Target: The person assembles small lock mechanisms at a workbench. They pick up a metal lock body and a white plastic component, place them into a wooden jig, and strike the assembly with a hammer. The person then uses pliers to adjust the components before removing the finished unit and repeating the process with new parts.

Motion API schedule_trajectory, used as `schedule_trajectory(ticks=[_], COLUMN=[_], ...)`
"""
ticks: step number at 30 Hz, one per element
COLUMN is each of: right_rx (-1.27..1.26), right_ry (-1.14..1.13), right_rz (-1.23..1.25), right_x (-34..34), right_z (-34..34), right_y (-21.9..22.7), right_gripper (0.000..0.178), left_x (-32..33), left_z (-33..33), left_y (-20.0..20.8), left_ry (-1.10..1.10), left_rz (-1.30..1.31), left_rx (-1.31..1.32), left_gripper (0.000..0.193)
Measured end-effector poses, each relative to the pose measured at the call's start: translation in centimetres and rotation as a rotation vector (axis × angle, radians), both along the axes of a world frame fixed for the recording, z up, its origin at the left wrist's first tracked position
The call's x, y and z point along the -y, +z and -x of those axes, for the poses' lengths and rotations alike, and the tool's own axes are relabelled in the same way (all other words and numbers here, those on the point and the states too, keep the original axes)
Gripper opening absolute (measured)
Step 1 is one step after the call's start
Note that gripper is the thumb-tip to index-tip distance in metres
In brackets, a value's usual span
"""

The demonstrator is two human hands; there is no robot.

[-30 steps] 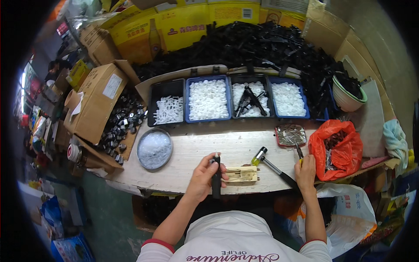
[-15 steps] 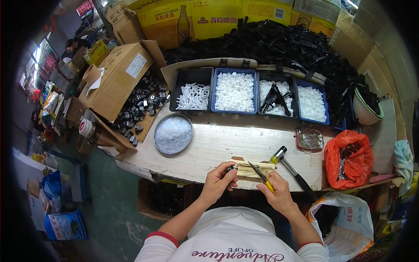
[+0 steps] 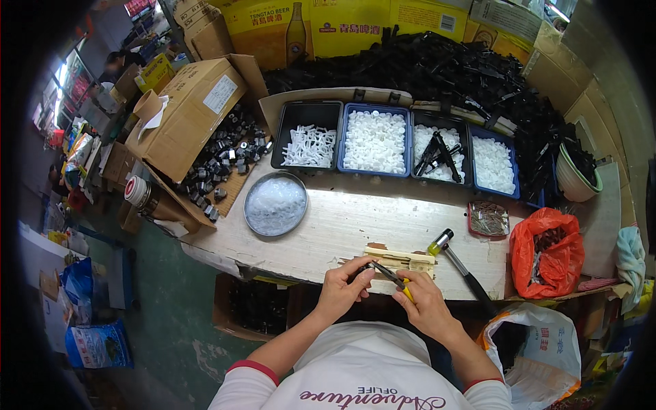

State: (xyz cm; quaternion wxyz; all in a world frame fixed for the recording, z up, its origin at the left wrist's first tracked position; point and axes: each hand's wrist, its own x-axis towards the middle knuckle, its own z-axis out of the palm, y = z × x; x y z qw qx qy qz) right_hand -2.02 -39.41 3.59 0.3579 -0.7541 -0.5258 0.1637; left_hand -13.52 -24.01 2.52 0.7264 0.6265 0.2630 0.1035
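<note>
Plainly, in the head view, the left hand (image 3: 338, 292) is wrapped around a slim, black, plastic-looking part (image 3: 358, 274) near the front edge of the pale, worn desk (image 3: 355, 215). The right hand (image 3: 427, 309) is clamped on yellow-handled, dark metal pliers (image 3: 389, 275), their tips at the part's end; whether they bite is too small to tell. A loose pinch or crooked angle could make the tips skid, scratching the part or nicking the left thumb; a slip might drop it over the edge. Just beyond sits a cream, grooved, rectangular block (image 3: 418, 262), beside a hammer with a smooth, black grip (image 3: 473, 283). Farther out, a crinkled, glossy red plastic bag (image 3: 525, 263) contrasts with a round, grey-rimmed dish (image 3: 307, 205) of translucent bits.
</note>
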Motion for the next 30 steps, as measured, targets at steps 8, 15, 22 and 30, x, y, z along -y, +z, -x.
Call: schedule_trajectory(ticks=[8,15,22,30], right_rx=[0.033,0.047,0.073,0.182], right_ry=[-0.02,-0.001,0.083,0.325], right_rz=[0.039,0.051,0.109,0.095], right_x=[0.3,0.0,-0.1,-1.4], right_z=[0.1,0.2,-0.1,0.2], right_y=[0.4,0.0,0.1,1.9], right_gripper=[0.023,0.022,0.019,0.019], left_x=[0.3,0.4,0.1,-3.0], left_z=[0.3,0.3,0.4,4.4], left_y=[-0.3,-0.1,-0.1,-2.9], left_ry=[0.017,0.013,-0.007,-0.388], left_rz=[0.031,-0.058,-0.001,1.203], left_rx=[-0.006,-0.034,-0.068,0.245], left_gripper=[0.028,0.027,0.018,0.026])
